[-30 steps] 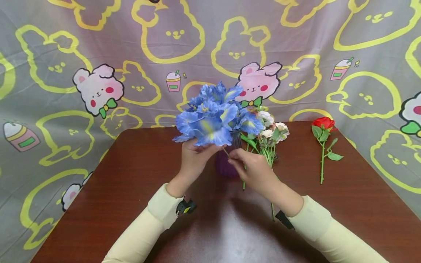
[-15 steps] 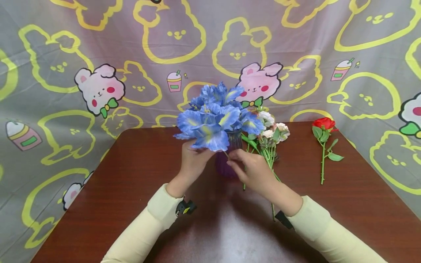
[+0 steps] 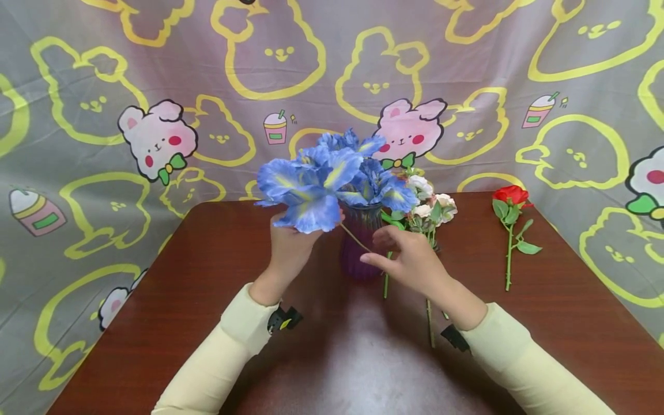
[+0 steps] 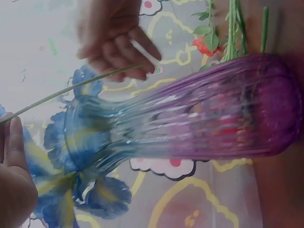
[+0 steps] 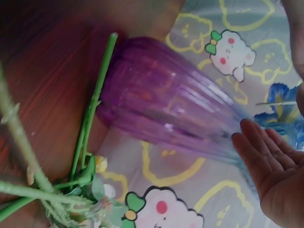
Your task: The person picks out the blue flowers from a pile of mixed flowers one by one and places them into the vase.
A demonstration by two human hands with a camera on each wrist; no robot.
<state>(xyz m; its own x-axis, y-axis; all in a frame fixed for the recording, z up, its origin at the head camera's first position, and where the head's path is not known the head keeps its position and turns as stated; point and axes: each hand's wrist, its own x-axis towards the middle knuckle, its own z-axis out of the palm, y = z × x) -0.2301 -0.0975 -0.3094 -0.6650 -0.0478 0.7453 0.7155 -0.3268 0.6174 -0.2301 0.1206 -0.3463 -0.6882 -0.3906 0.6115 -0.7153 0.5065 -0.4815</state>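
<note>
My left hand (image 3: 290,253) pinches the thin stem (image 4: 71,88) of a blue artificial iris (image 3: 306,202) just under its bloom. The stem slants down towards my right hand (image 3: 412,265), whose fingers are spread apart from the thumb. In the left wrist view the stem's tip overlaps the right fingertips; whether they touch, I cannot tell. Behind both hands a ribbed glass vase (image 4: 199,114), purple at the base and bluish at the neck, stands upright. More blue irises (image 3: 384,187) fill its mouth. The held bloom hides part of the left hand's fingers.
White and pale pink flowers (image 3: 433,204) on long green stems lie just right of the vase. Farther right, a red rose (image 3: 510,199) lies on the brown table (image 3: 207,276). A patterned curtain (image 3: 311,34) hangs behind and at both sides.
My left hand has drawn the iris leftward, away from the vase. The right hand, which pinched the stem earlier, has let go and spread its fingers.
</note>
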